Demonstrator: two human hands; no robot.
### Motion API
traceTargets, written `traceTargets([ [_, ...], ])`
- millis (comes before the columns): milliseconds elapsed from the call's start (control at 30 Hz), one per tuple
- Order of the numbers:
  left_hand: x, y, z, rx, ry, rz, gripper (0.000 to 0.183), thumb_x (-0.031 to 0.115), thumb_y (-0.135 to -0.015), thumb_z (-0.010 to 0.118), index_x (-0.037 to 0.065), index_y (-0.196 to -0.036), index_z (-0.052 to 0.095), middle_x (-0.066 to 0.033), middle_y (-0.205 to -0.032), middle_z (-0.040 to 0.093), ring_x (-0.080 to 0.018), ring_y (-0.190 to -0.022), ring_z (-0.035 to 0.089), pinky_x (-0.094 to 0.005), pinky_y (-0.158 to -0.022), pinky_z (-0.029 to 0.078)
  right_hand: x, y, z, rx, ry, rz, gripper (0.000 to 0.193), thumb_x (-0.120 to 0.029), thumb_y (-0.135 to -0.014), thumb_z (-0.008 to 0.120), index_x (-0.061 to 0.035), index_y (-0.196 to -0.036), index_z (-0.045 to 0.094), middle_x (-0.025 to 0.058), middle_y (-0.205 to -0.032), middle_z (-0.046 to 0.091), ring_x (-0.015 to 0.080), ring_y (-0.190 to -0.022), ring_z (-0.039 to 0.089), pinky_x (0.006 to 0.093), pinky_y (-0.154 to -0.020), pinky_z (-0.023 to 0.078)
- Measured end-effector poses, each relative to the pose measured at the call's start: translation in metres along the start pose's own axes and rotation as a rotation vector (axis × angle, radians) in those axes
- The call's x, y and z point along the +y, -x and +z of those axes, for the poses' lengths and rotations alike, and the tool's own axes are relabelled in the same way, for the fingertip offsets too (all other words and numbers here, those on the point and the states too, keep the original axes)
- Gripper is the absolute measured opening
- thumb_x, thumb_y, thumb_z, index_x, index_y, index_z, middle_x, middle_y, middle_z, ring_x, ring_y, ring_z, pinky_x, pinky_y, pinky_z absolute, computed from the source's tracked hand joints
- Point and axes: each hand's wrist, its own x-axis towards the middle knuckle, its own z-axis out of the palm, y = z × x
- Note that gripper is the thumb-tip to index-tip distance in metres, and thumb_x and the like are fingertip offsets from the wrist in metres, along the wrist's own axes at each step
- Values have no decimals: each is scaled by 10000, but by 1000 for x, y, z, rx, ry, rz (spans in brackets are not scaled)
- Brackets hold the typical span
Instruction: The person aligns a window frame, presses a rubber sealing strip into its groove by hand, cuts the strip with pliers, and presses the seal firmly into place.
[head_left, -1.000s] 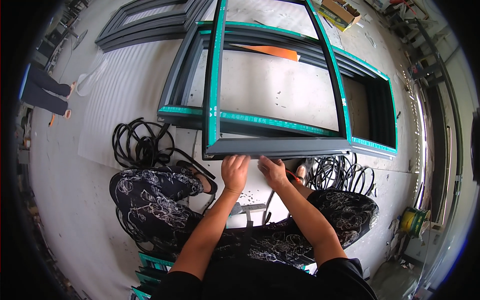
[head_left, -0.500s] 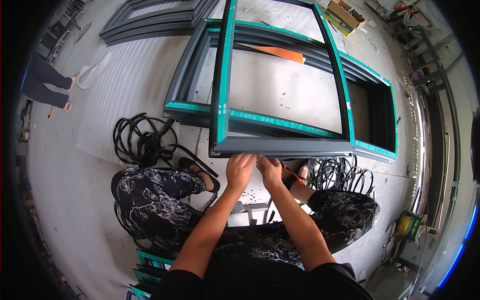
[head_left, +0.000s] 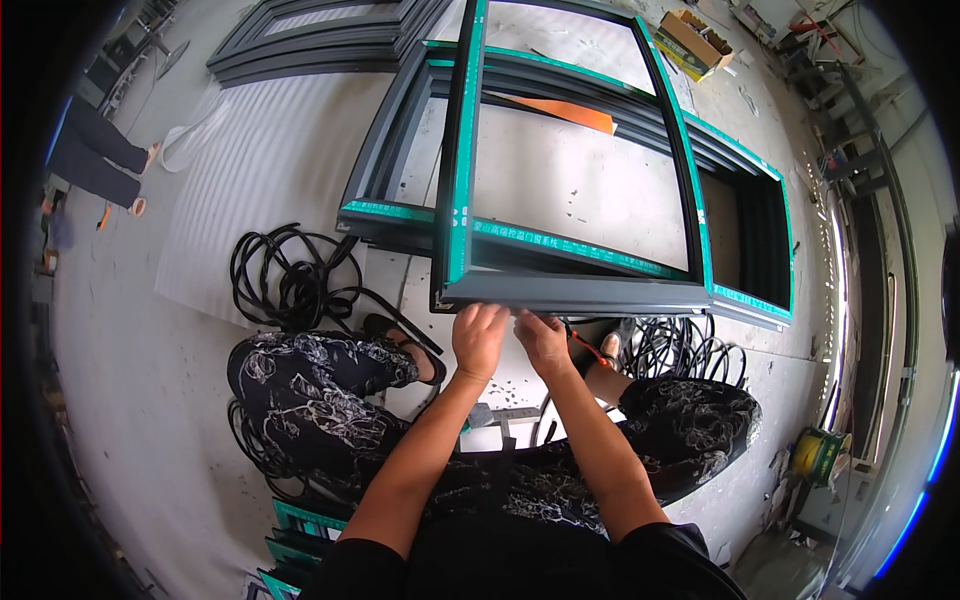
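My left hand (head_left: pixel 478 340) is at the near edge of a dark grey window frame (head_left: pixel 580 292) edged with green tape. Its fingers are curled and pressed together against the frame's underside. Just beside it, my right hand (head_left: pixel 543 342) is closed too, fingertips bent toward the same edge. Whatever lies between the fingers is hidden. A thin red-orange item (head_left: pixel 590 346) sticks out past my right hand; whether that hand holds it, I cannot tell. The frame is propped over a second, larger grey frame (head_left: pixel 385 209) with green tape.
Coils of black strip lie on the floor left (head_left: pixel 297 280) and right (head_left: pixel 680 350), close to my feet. More grey frames (head_left: pixel 310 55) are stacked far left. An open cardboard box (head_left: pixel 692 45) stands far right. Another person's legs (head_left: pixel 100 155) show at left.
The view has shifted slightly, so the frames and floor items sit a little farther right. Both hands stay closed at the frame's near edge, with only small movement.
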Motion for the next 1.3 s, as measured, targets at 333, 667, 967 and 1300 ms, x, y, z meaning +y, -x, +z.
traceTargets([
  [333, 4, 0, 1, -14, -14, -36, 99, 95, -673, 641, 90, -771, 654, 1, -827, 599, -190, -782, 544, -332, -696, 432, 5, 3, 4, 157, 97, -26, 121, -87, -839, 595, -19, -921, 540, 57, -796, 589, 157, -702, 581, 274, -648, 499],
  [667, 0, 2, 0, -7, 49, -12, 136, 70, -683, 617, 83, -805, 675, -11, -828, 618, -198, -813, 558, -328, -738, 453, 5, 8, 16, 162, 171, -57, 210, -63, -776, 651, -24, -945, 532, 70, -898, 587, 162, -770, 568, 297, -677, 487],
  [967, 2, 4, -14, 71, 139, -142, 135, 10, -732, 600, 51, -853, 643, -76, -827, 619, -257, -765, 576, -337, -708, 469, 15, 2, 17, 83, 157, -87, 156, -59, -768, 638, -51, -911, 576, 29, -834, 598, 138, -708, 568, 266, -630, 477],
  [1300, -22, 58, 9, -15, 741, -1046, 155, 114, -805, 623, 19, -926, 603, -40, -833, 619, -117, -739, 574, -233, -639, 433, 22, 4, 28, 86, 141, -56, 161, -66, -766, 664, -55, -904, 581, 24, -828, 600, 122, -687, 558, 257, -631, 476],
])
